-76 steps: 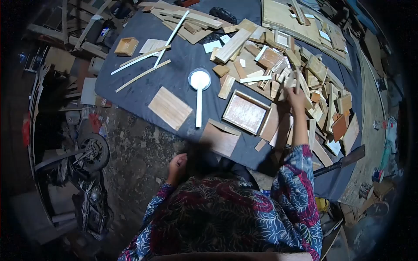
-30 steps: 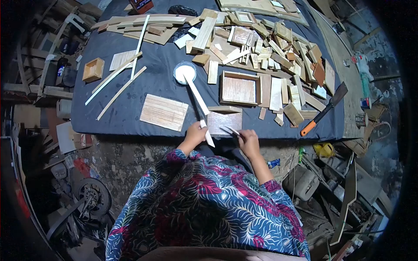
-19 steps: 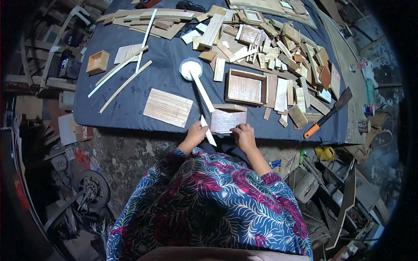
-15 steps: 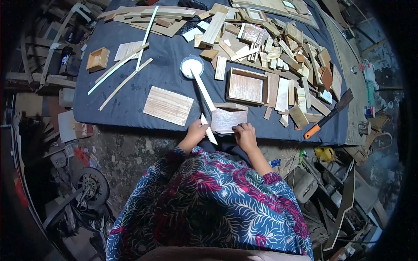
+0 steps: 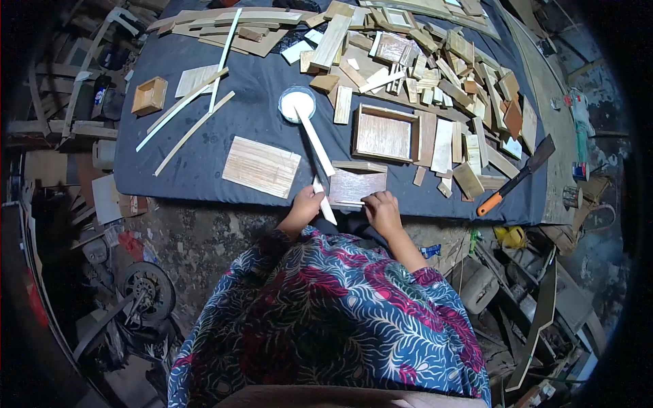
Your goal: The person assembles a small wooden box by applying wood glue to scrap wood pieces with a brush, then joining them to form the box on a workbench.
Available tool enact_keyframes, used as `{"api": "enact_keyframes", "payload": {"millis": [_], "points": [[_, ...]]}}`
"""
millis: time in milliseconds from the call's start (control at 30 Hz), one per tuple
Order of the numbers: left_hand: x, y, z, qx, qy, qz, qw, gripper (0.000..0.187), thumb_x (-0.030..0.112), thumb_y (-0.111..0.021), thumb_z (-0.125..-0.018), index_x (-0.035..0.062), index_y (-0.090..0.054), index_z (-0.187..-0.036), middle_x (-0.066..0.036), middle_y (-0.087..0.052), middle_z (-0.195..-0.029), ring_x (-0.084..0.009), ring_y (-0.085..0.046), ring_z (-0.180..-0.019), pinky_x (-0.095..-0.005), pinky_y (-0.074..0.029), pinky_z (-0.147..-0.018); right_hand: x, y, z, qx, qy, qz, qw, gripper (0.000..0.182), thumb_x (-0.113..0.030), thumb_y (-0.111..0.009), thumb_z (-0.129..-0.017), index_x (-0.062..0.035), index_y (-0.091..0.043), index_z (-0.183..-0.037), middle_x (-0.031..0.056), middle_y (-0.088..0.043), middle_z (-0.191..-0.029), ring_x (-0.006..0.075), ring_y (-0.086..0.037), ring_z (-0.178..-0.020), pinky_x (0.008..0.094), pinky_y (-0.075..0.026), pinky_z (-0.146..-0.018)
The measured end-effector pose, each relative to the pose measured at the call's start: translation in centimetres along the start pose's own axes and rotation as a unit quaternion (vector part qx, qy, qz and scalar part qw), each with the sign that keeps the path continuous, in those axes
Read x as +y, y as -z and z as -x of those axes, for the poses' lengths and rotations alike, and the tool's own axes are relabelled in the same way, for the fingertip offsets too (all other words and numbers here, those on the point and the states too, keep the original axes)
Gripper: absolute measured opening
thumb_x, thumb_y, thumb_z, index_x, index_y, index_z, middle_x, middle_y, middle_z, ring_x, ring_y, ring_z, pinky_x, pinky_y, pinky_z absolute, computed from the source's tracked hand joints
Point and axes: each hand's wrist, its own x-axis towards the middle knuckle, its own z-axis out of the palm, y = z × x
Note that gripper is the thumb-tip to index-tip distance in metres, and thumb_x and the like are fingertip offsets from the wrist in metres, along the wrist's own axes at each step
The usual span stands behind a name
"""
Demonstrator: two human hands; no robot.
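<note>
My left hand (image 5: 305, 207) is closed round a pale, flat wooden strip (image 5: 326, 209), whose pointed end hangs over the table's front edge. Beside it, a small wooden box (image 5: 356, 185) with a raised back side lies at that edge. The fingers of my right hand (image 5: 384, 212) pinch the box's near right corner, along a thin pale edge. Farther back stands a round tub of white glue (image 5: 305, 102), with a wooden stick (image 5: 315, 143) leaning out of it towards the box. A flat rectangular board (image 5: 261, 166) rests left of my left hand.
A larger open wooden box (image 5: 386, 134) sits behind the small one. Many wood offcuts (image 5: 435, 81) are heaped at the back right. An orange-handled blade (image 5: 515, 178) lies near the right edge. Thin strips (image 5: 194, 134) and a tiny box (image 5: 149, 96) are on the left.
The view has shifted slightly. My left hand still grips the strip, which has turned a little more upright. My right hand stays at the box corner, where the pale near edge shows more clearly.
</note>
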Motion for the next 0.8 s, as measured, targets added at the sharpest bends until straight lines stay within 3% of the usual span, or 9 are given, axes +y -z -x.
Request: {"api": "enact_keyframes", "payload": {"millis": [233, 300, 433, 500, 533, 567, 633, 667, 800], "points": [[-1.1, 0.5, -1.2, -0.014, -0.001, -0.013, 1.0, 0.021, 0.011, -0.05, -0.082, 0.0001, -0.053, -0.1, -0.004, -0.058, -0.078, -0.0074, -0.049, -0.058, -0.0212, -0.037, -0.049, 0.0, 0.3, 0.0, 0.008, 0.019, -0.009, 1.0, 0.017, -0.008, -0.063, -0.066, -0.0108, -0.063, -0.082, 0.0057, -0.055, -0.081, 0.0256, -0.049, -0.083, 0.0359, -0.038, -0.073], [-2.2, 0.4, -1.9, -0.008, -0.083, 0.0, 0.997, 0.023, 0.008, -0.052, -0.081, -0.0021, -0.052, -0.101, -0.006, -0.06, -0.08, -0.0108, -0.055, -0.065, -0.0241, -0.043, -0.056, -0.1, 0.5, 0.0, 0.004, 0.013, 0.025, 1.0, 0.017, -0.007, -0.063, -0.065, -0.0107, -0.063, -0.082, 0.0057, -0.054, -0.082, 0.025, -0.048, -0.084, 0.0354, -0.038, -0.073], [-2.7, 0.6, -2.4, -0.018, -0.104, -0.092, 0.99, 0.025, 0.006, -0.056, -0.078, -0.004, -0.052, -0.101, -0.01, -0.062, -0.079, -0.0156, -0.06, -0.071, -0.0268, -0.046, -0.063, 0.2, 0.5, 0.2, 0.015, -0.005, -0.004, 1.0, 0.015, -0.006, -0.064, -0.065, -0.0092, -0.064, -0.08, 0.0074, -0.056, -0.078, 0.0262, -0.05, -0.081, 0.0366, -0.039, -0.071], [-2.1, 0.0, -2.0, 0.022, -0.187, -0.122, 0.974, 0.028, 0.007, -0.06, -0.076, -0.0037, -0.052, -0.1, -0.013, -0.062, -0.076, -0.0186, -0.061, -0.069, -0.0275, -0.046, -0.062, 0.6, 0.6, 0.6, 0.029, -0.095, -0.118, 0.988, 0.014, -0.005, -0.064, -0.064, -0.0072, -0.064, -0.078, 0.0099, -0.058, -0.075, 0.0302, -0.051, -0.077, 0.0393, -0.041, -0.071], [-1.7, 0.0, -1.7, 0.033, -0.203, -0.162, 0.965, 0.031, 0.008, -0.062, -0.073, -0.0025, -0.053, -0.101, -0.016, -0.062, -0.078, -0.0218, -0.062, -0.068, -0.0291, -0.046, -0.061, 0.9, 0.5, 1.0, 0.034, -0.118, -0.129, 0.984, 0.011, -0.004, -0.065, -0.066, -0.004, -0.063, -0.076, 0.0091, -0.06, -0.071, 0.0243, -0.056, -0.068, 0.0351, -0.044, -0.065], [-1.1, -0.1, -1.4, 0.032, -0.202, -0.161, 0.965, 0.031, 0.008, -0.062, -0.073, -0.0025, -0.053, -0.101, -0.016, -0.062, -0.078, -0.0218, -0.062, -0.068, -0.0291, -0.046, -0.061, 1.6, 0.0, 1.5, 0.033, -0.119, -0.128, 0.984, 0.011, -0.004, -0.065, -0.066, -0.004, -0.063, -0.076, 0.0091, -0.06, -0.071, 0.0243, -0.056, -0.068, 0.0351, -0.044, -0.065], [-0.5, -0.3, -1.4, 0.041, -0.184, -0.215, 0.958, 0.033, 0.009, -0.064, -0.072, -0.0019, -0.053, -0.1, -0.015, -0.061, -0.075, -0.0235, -0.061, -0.067, -0.0297, -0.046, -0.06, 2.8, -1.0, 2.6, -0.013, -0.346, -0.323, 0.881, 0.012, -0.002, -0.067, -0.067, -0.0004, -0.062, -0.078, 0.0058, -0.062, -0.071, 0.0127, -0.056, -0.063, 0.0257, -0.044, -0.06], [-0.6, -0.4, -1.6, 0.038, -0.184, -0.214, 0.959, 0.033, 0.009, -0.064, -0.072, -0.0019, -0.053, -0.1, -0.015, -0.061, -0.075, -0.0235, -0.061, -0.067, -0.0297, -0.046, -0.06, 2.8, -0.7, 2.7, 0.005, -0.35, -0.4, 0.847, 0.016, -0.001, -0.068, -0.069, 0.0018, -0.061, -0.082, 0.0035, -0.061, -0.071, 0.0059, -0.053, -0.06, 0.0188, -0.043, -0.058], [-0.2, -0.9, -1.8, 0.077, -0.211, -0.253, 0.941, 0.035, 0.013, -0.068, -0.068, -0.0012, -0.053, -0.096, -0.013, -0.059, -0.071, -0.0259, -0.059, -0.063, -0.0316, -0.046, -0.059, 3.2, -0.6, 3.1, 0.036, -0.397, -0.455, 0.796, 0.018, -0.001, -0.067, -0.07, 0.0028, -0.06, -0.086, 0.0029, -0.06, -0.071, 0.0071, -0.052, -0.061, 0.0189, -0.043, -0.059]]}}
